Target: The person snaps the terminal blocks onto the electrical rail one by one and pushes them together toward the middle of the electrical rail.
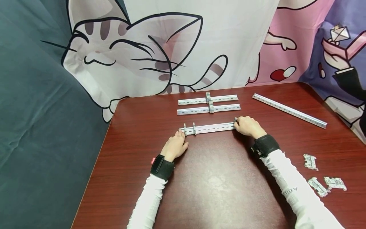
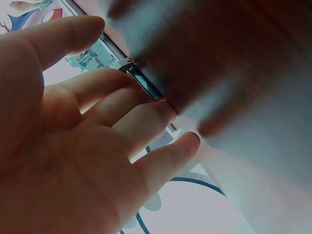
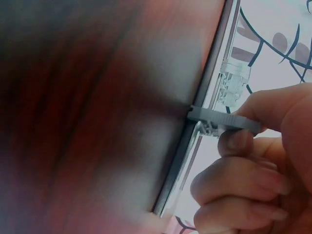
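Observation:
A slotted metal DIN rail (image 1: 214, 128) lies crosswise before me on the table, with two thin upright clips (image 1: 194, 128) seated near its left end. My left hand (image 1: 175, 146) lies at that end, palm down, its extended fingertips on the rail. In the left wrist view the fingers (image 2: 141, 124) are spread along the rail's edge, and the thumb stands apart. At the rail's right end, my right hand (image 1: 248, 126) pinches a flat grey DIN-rail clip (image 3: 224, 120) between thumb and index finger. The clip's foot is at the rail; the other fingers are curled beneath.
Behind, two shorter-looking rails (image 1: 193, 110) lie parallel, each bearing a cluster of clips (image 1: 211, 107) near its middle. A bare rail (image 1: 288, 110) lies slanted at the back right. Several pale flat clip pieces (image 1: 310, 162) lie near my right forearm. A cartoon curtain (image 1: 234, 38) hangs behind the table.

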`<state>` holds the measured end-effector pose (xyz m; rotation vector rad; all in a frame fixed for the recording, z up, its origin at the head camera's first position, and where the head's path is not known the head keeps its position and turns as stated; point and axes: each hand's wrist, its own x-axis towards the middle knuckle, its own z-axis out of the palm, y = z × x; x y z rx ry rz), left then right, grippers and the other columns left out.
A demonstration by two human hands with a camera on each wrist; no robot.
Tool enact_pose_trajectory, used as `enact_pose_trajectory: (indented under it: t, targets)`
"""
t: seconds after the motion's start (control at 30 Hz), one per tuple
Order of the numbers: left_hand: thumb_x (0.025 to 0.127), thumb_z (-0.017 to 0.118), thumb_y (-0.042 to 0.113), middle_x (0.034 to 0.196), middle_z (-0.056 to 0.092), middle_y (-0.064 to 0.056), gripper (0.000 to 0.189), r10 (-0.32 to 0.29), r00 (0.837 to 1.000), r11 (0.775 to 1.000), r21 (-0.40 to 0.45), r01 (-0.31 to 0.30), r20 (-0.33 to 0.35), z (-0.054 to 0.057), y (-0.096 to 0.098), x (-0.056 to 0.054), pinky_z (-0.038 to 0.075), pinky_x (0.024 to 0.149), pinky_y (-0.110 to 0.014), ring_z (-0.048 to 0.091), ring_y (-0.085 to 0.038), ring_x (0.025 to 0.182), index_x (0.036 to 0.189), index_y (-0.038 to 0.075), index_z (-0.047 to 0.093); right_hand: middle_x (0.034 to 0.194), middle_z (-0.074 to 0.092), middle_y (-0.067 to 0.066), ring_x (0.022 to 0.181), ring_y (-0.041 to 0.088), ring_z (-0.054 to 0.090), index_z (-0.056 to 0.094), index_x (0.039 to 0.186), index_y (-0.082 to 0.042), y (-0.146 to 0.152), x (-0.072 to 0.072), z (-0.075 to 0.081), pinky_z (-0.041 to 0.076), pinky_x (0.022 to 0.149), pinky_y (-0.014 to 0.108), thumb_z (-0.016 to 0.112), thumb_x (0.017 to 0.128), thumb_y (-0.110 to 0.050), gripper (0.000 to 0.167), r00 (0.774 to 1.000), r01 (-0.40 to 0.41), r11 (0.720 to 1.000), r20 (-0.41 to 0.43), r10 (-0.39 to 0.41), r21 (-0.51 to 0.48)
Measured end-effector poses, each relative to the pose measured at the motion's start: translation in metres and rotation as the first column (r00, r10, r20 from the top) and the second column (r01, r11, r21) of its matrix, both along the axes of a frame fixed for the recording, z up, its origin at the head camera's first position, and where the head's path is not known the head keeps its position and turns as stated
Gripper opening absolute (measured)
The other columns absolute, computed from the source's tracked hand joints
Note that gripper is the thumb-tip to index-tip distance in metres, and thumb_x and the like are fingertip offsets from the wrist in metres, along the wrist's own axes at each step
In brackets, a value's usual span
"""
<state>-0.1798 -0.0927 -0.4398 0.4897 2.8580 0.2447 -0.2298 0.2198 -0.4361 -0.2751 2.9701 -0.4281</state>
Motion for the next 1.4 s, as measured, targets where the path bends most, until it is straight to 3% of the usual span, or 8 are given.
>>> enact_pose_trajectory:
  t: [0.2,0.43,0.53,0.67,0.9,1.03,1.17,1.4]
  targets:
    - [0.098,0.051,0.027,0.15,0.037,-0.024,0.057,-0.001,1.0,1.0,-0.003,0.001,0.007,-0.001,0.0,-0.001,0.036,0.11,-0.046,0.036,-0.034,0.14,0.142,-0.007,0.039,0.084,0.065,0.025,0.076,0.042,0.063,0.053,0.064,-0.006,0.0,-0.004,0.0,0.049,0.064,0.057,0.045,0.089,-0.019,0.029,0.999,-0.01,1.0,0.049,0.009,0.017]
    - [0.098,0.051,0.028,0.149,0.037,-0.024,0.058,0.004,1.0,1.0,-0.017,-0.004,-0.001,-0.001,0.0,0.0,0.037,0.11,-0.045,0.037,-0.034,0.14,0.142,-0.008,0.038,0.082,0.063,0.021,0.072,0.032,0.058,0.055,0.067,-0.006,-0.003,-0.01,0.001,0.047,0.063,0.05,0.043,0.088,-0.018,0.027,0.993,0.013,1.0,0.117,-0.013,0.004]
    - [0.098,0.052,0.028,0.149,0.038,-0.024,0.059,0.008,1.0,1.0,-0.021,-0.008,-0.01,-0.003,0.001,0.0,0.038,0.109,-0.046,0.038,-0.034,0.139,0.142,-0.009,0.038,0.085,0.064,0.022,0.074,0.033,0.059,0.056,0.069,-0.006,-0.004,-0.009,0.0,0.048,0.064,0.05,0.044,0.089,-0.019,0.027,0.993,0.027,1.0,0.117,-0.025,-0.011]
    - [0.098,0.052,0.028,0.148,0.039,-0.024,0.059,-0.005,1.0,1.0,-0.028,0.005,-0.009,-0.004,0.002,0.002,0.039,0.107,-0.046,0.039,-0.033,0.139,0.142,-0.009,0.038,0.09,0.066,0.024,0.078,0.038,0.063,0.057,0.07,-0.007,-0.002,-0.001,-0.001,0.049,0.065,0.053,0.047,0.089,-0.021,0.026,0.996,0.048,0.999,0.075,-0.047,-0.019]
    - [0.098,0.051,0.028,0.149,0.039,-0.023,0.058,-0.017,1.0,0.999,-0.032,0.017,-0.019,-0.006,0.003,-0.001,0.039,0.108,-0.046,0.038,-0.033,0.139,0.142,-0.008,0.039,0.069,0.061,0.011,0.068,0.031,0.061,0.059,0.067,-0.012,0.0,0.012,0.008,0.043,0.052,0.043,0.06,0.09,-0.034,0.032,0.995,0.093,0.995,-0.029,-0.093,-0.022]
    - [0.098,0.052,0.027,0.147,0.04,-0.024,0.057,-0.02,0.999,0.999,-0.028,0.018,-0.042,-0.005,0.002,-0.002,0.041,0.106,-0.047,0.04,-0.034,0.138,0.14,-0.009,0.04,0.062,0.054,0.005,0.061,0.027,0.055,0.055,0.059,-0.014,-0.003,0.012,0.012,0.041,0.048,0.041,0.06,0.084,-0.025,0.028,0.989,0.117,0.992,-0.082,-0.121,-0.051]
    - [0.098,0.052,0.027,0.148,0.04,-0.024,0.057,-0.017,0.999,0.999,-0.027,0.016,-0.035,-0.004,0.001,-0.002,0.041,0.106,-0.047,0.039,-0.034,0.138,0.141,-0.009,0.04,0.059,0.05,0.002,0.057,0.025,0.051,0.049,0.053,-0.016,-0.009,0.012,0.006,0.04,0.046,0.04,0.061,0.079,-0.019,0.028,0.976,0.138,0.987,-0.158,-0.15,-0.086]
    - [0.097,0.053,0.027,0.146,0.042,-0.024,0.056,-0.02,0.999,0.999,-0.028,0.019,-0.045,-0.003,0.0,-0.001,0.042,0.105,-0.047,0.04,-0.033,0.138,0.139,-0.008,0.042,0.056,0.039,-0.004,0.057,0.02,0.04,0.042,0.051,-0.017,-0.028,0.011,0.001,0.033,0.044,0.034,0.062,0.075,-0.015,0.031,0.971,0.121,0.983,-0.188,-0.146,-0.14]
